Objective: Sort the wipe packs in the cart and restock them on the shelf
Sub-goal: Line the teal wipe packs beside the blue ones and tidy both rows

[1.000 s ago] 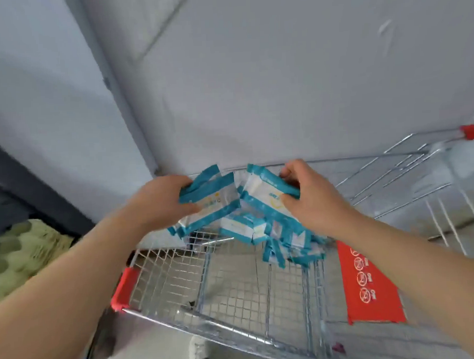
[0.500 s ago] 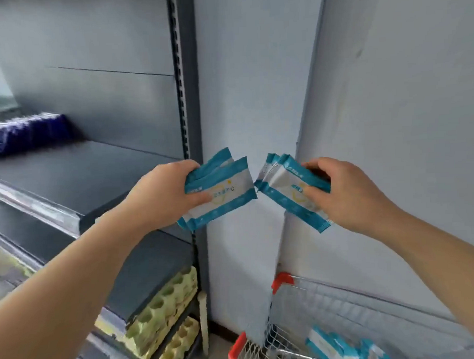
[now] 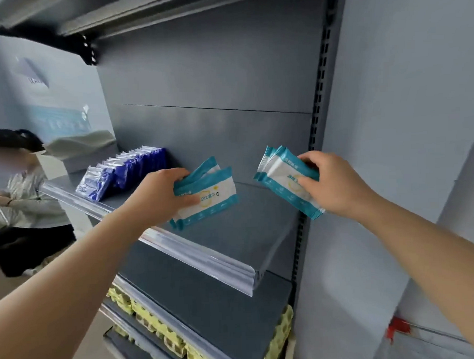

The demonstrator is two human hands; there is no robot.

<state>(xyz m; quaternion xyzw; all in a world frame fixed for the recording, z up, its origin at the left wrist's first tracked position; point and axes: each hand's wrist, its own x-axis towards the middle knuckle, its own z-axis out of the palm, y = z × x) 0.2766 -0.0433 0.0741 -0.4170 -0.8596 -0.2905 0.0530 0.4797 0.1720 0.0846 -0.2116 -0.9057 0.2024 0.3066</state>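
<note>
The left grip (image 3: 160,193) clasps a few teal wipe packs (image 3: 212,192) just above the grey shelf (image 3: 246,233); the right grip (image 3: 336,186) pinches another teal bundle (image 3: 280,177) (fanned, tilted) near the shelf's right end; dark blue packs (image 3: 127,170) stand in a row further left.
</note>
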